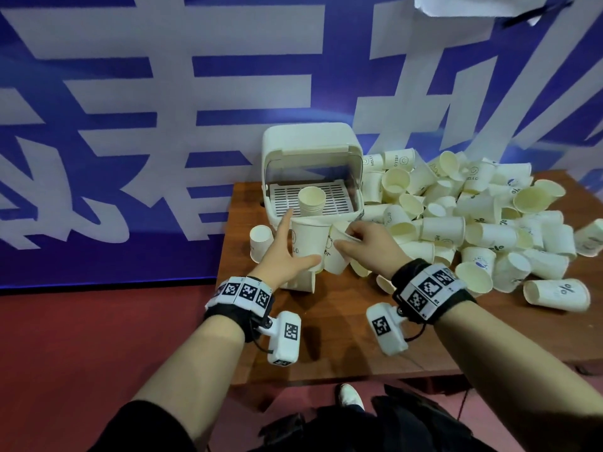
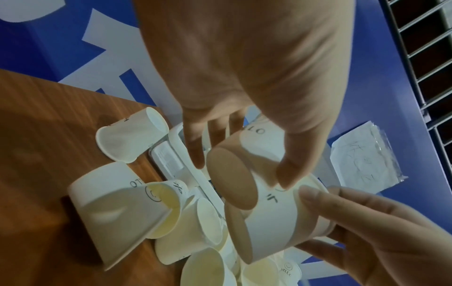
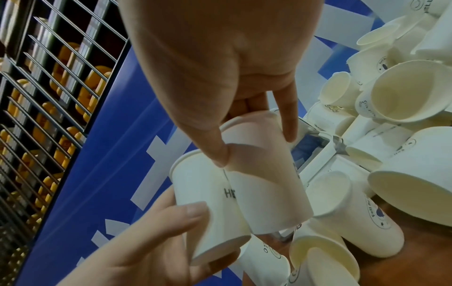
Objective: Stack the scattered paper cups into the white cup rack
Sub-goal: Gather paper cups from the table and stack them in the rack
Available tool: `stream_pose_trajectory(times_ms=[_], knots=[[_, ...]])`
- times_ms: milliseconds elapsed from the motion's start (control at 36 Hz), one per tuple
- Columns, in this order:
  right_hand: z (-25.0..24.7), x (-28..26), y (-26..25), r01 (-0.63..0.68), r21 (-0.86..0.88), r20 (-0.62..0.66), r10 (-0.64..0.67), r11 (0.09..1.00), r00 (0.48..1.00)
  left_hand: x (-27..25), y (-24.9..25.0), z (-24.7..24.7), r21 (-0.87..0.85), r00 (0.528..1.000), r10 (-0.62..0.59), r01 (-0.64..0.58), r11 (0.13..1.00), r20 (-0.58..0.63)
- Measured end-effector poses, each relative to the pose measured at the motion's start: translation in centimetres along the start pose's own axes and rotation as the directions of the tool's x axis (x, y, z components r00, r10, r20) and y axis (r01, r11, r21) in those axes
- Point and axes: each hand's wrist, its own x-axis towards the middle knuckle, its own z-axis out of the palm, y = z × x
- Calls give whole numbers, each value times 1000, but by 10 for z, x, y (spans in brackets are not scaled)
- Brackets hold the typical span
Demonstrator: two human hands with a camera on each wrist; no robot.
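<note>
- Paper cups [image 1: 483, 220] are heaped in a large loose pile on the right half of the wooden table [image 1: 342, 324], most of them lying on their sides with mouths facing many ways; some carry "HELLO" print, others a blue mark.
- The white cup rack [image 1: 352, 148] is set at the table's far edge, just left of the pile, with its clear lid raised; a short stack of nested cups [image 1: 311, 202] is seen upright on its slatted tray.
- A blue wall with large white characters [image 1: 163, 109] is seen behind the table.
- The left hand [image 1: 287, 256] is wrapped round an upright "HELLO" cup [image 1: 308, 238], held in front of the rack above the table, thumb on the near side and fingers on the far side.
- The right hand [image 1: 368, 243] is closed on a second cup [image 1: 336, 256], pinched at its rim between thumb and fingers and tilted, its side touching the left hand's cup.
- A single cup [image 1: 260, 241] is left standing mouth up near the table's left edge, just left of the left hand.
- Marker-printed bands with small cameras are worn on both wrists.
</note>
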Motion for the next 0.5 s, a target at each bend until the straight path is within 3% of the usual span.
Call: stream_pose_trajectory(times_ms=[139, 500], knots=[[-6, 11, 4, 16, -4, 17, -16, 1000, 1000, 11, 10, 4, -13, 997, 62, -63, 998, -39], [-33, 67, 9, 43, 28, 84, -45, 999, 995, 71, 24, 7, -111, 980, -20, -3, 994, -199]])
